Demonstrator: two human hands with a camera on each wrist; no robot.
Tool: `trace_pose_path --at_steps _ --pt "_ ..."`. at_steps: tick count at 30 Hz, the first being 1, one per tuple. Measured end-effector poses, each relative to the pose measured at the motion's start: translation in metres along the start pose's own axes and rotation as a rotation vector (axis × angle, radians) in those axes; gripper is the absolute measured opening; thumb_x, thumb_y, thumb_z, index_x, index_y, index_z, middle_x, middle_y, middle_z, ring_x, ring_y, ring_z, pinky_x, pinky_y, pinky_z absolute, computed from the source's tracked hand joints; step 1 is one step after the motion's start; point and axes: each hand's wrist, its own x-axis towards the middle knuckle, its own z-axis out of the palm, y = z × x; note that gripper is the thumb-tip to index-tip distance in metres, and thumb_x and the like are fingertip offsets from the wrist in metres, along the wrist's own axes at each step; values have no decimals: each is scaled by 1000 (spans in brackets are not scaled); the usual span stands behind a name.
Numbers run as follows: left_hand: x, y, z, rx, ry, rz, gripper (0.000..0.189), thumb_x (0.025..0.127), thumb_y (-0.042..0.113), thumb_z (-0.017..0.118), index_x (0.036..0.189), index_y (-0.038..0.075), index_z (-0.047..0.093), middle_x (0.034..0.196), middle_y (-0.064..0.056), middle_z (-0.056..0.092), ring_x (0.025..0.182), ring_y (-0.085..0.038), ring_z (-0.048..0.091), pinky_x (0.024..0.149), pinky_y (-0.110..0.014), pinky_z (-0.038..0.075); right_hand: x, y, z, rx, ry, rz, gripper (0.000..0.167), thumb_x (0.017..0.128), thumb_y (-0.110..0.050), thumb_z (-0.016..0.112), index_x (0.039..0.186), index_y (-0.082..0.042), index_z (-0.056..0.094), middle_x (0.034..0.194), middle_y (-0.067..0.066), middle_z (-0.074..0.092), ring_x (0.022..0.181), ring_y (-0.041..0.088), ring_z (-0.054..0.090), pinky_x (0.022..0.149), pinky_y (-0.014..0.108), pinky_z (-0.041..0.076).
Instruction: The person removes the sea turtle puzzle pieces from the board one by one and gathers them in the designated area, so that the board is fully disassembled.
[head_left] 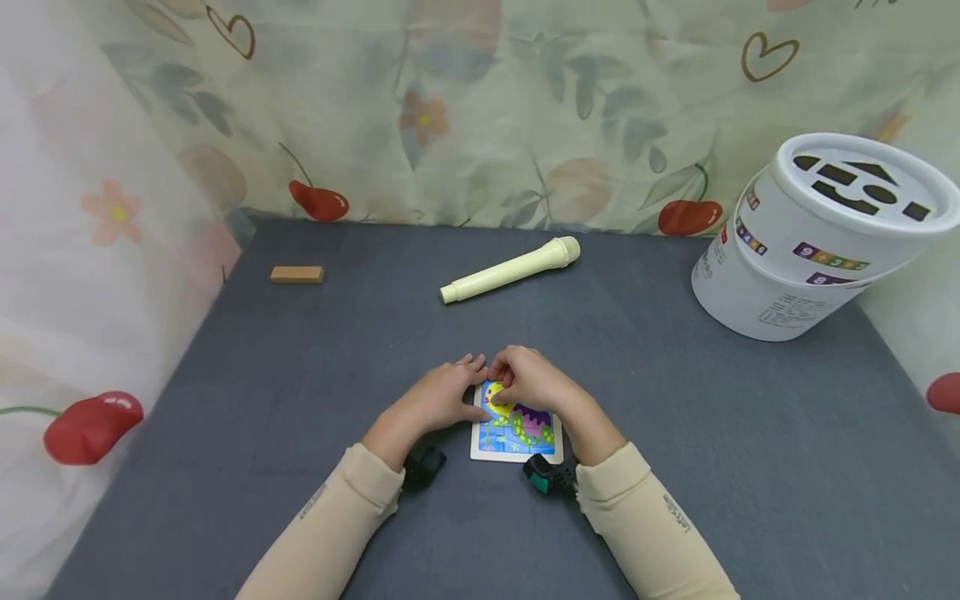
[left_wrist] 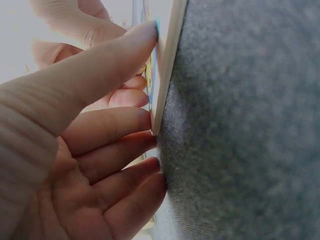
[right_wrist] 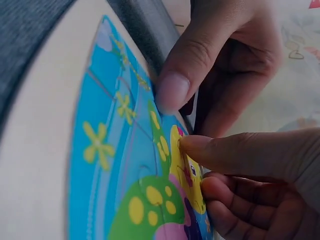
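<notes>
A small jigsaw puzzle in a pale wooden frame (head_left: 498, 456) lies flat on the table, showing a blue background and a green, purple and yellow cartoon animal. My left hand (head_left: 447, 392) is at its left side: the thumb presses on the frame's edge, while the fairly straight fingers reach past the far left corner. My right hand (head_left: 534, 379) bends over the upper part, thumb and curled fingers pinching the yellow face piece (right_wrist: 192, 192). In the right wrist view the thumb lies on that piece's face; its far edge is partly hidden by the fingers.
Beyond the puzzle lies a cream toy microphone (head_left: 510, 271). A wooden block (head_left: 297, 275) is at the back left. On the right stands a white bucket (head_left: 780, 283) with shape holes in its lid. Patterned cloth (head_left: 480, 125) hangs behind the dark table (head_left: 360, 333).
</notes>
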Motion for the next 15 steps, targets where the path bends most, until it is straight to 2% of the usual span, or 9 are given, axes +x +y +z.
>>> trace_pose_path --at_steps 10,15 --pt "0 0 0 14 -3 -2 71 82 36 69 142 12 39 152 -9 28 142 -29 23 112 -48 27 -1 -2 -1 -10 -12 7 24 78 -5 73 99 0 62 86 7 55 73 14 50 65 24 43" --pt "-2 1 -2 56 -16 4 70 83 34 69 142 11 39 152 -9 29 142 -28 24 111 -47 28 0 -1 -1 -6 -20 14 23 78 -5 73 98 -1 62 86 7 55 73 14 50 65 24 42"
